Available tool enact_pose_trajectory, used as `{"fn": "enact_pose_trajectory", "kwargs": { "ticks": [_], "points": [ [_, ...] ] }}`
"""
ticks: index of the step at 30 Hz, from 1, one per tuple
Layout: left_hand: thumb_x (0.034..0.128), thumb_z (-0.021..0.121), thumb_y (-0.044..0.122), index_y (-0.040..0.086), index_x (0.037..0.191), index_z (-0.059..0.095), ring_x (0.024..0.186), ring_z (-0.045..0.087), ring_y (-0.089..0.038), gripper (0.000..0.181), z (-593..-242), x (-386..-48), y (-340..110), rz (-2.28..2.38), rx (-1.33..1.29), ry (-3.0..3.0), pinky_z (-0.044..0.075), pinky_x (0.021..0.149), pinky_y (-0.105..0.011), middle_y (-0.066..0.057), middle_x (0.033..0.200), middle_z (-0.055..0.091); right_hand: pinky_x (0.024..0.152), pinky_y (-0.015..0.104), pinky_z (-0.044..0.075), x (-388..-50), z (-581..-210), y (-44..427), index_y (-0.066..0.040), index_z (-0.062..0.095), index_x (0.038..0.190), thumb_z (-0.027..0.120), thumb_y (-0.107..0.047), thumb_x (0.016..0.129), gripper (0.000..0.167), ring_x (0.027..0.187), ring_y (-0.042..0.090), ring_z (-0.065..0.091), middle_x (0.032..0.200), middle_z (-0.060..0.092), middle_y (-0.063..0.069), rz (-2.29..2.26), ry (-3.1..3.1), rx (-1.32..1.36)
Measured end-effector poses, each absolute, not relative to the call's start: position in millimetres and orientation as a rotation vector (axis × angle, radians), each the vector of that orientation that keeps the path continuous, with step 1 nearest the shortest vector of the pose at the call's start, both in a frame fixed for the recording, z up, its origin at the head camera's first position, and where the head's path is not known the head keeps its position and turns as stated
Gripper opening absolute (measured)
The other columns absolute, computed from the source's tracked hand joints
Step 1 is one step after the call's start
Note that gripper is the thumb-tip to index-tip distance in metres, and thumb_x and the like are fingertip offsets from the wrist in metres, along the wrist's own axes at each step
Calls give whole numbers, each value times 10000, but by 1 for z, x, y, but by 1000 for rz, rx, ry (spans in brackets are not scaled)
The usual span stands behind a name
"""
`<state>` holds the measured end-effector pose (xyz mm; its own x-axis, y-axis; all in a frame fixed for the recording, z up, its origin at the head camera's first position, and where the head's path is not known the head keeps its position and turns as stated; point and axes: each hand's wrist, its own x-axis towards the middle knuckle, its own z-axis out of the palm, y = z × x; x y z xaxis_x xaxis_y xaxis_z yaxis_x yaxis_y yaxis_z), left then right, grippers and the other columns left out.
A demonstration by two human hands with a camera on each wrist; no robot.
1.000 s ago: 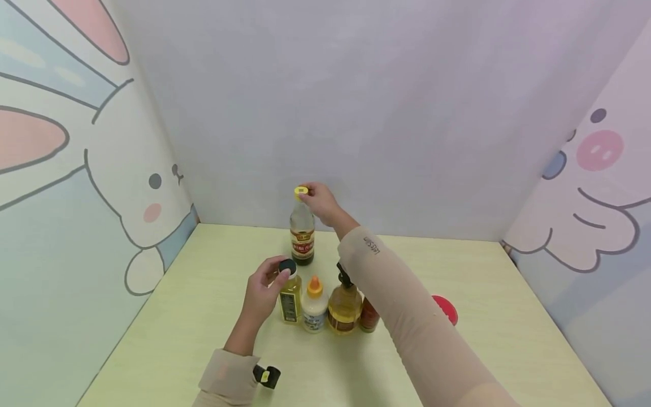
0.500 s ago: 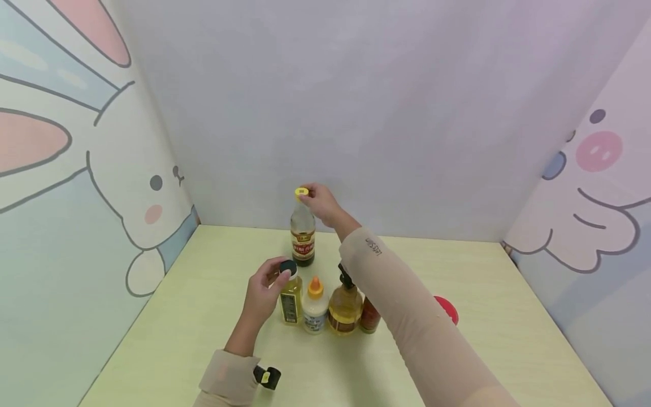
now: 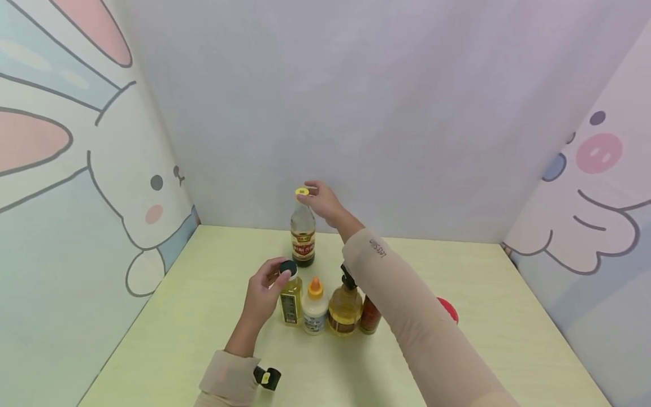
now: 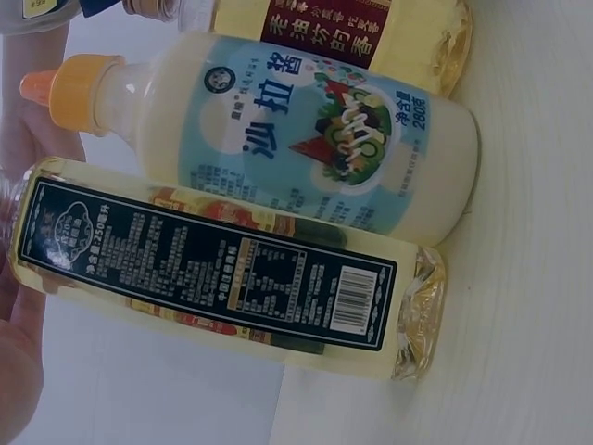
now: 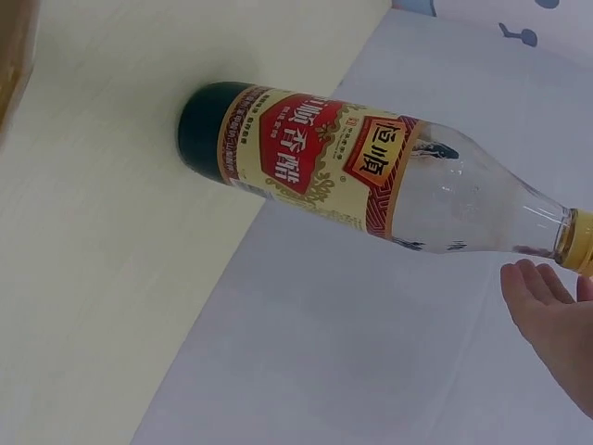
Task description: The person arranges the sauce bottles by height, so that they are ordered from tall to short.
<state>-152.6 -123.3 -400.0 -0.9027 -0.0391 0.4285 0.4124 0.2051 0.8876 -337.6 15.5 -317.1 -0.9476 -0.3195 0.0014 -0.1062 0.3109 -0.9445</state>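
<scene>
At the back of the table stands a tall glass vinegar bottle (image 3: 303, 240) with a yellow cap and a red and cream label. My right hand (image 3: 325, 204) is at its cap, the thumb by the cap's near side and the fingers lifted off; in the right wrist view the fingers (image 5: 537, 283) lie loosely beside the neck. Nearer, my left hand (image 3: 261, 291) grips the black cap of a square bottle of yellow oil (image 4: 213, 269) between thumb and fingers. That bottle stands upright beside a salad dressing bottle (image 4: 324, 139) with an orange nozzle top.
Right of the dressing stand a round bottle of golden oil (image 3: 344, 311) with a black top and a red-brown bottle (image 3: 370, 316), partly behind my right sleeve. A red round lid (image 3: 448, 310) shows past the sleeve. A pale back wall (image 3: 325, 113) rises behind the table.
The fingers of my right hand have loosened and lifted from the yellow cap. The vinegar bottle stays in place, and my left hand has not moved.
</scene>
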Motion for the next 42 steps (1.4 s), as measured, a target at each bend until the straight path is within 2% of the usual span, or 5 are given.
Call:
{"fn": "enact_pose_trajectory", "kwargs": {
  "ticks": [7, 14, 19, 26, 42],
  "points": [
    [946, 580, -46, -131, 1176, 563, 1058, 569, -208, 246, -399, -153, -123, -1743, -348, -2124, 454, 933, -234, -258, 1156, 611, 1078, 465, 345, -333, -305, 20, -81, 352, 1488, 599, -249, 991, 579, 1333, 287, 399, 1483, 406, 130, -1638, 2415, -384],
    [946, 579, -43, -128, 1173, 567, 1045, 564, -132, 242, -400, -152, -123, -1739, -345, -2127, 457, 939, -251, -256, 1154, 613, 1067, 461, 362, -331, -297, 27, -94, 346, 1493, 593, -265, 994, 583, 1320, 289, 414, 1482, 406, 127, -1612, 2422, -343],
    [941, 580, -55, -127, 1163, 569, 1031, 557, -78, 233, -402, -152, -123, -1731, -348, -2118, 453, 927, -217, -260, 1140, 616, 1029, 417, 415, -327, -291, 30, -94, 344, 1490, 594, -253, 994, 578, 1310, 279, 425, 1480, 404, 128, -1607, 2410, -308],
    [938, 580, -64, -130, 1159, 565, 1017, 554, -39, 231, -403, -153, -124, -1725, -363, -2105, 455, 913, -191, -269, 1130, 616, 1027, 415, 416, -319, -283, 36, -81, 342, 1487, 566, -224, 1008, 548, 1284, 280, 451, 1464, 418, 128, -1618, 2390, -268],
    [937, 576, -70, -145, 1168, 553, 1009, 554, -30, 244, -403, -154, -127, -1728, -374, -2102, 457, 908, -173, -282, 1131, 607, 1021, 392, 422, -301, -280, 47, -69, 325, 1492, 554, -195, 1012, 546, 1285, 272, 451, 1446, 432, 135, -1653, 2332, -323]
  ]
}}
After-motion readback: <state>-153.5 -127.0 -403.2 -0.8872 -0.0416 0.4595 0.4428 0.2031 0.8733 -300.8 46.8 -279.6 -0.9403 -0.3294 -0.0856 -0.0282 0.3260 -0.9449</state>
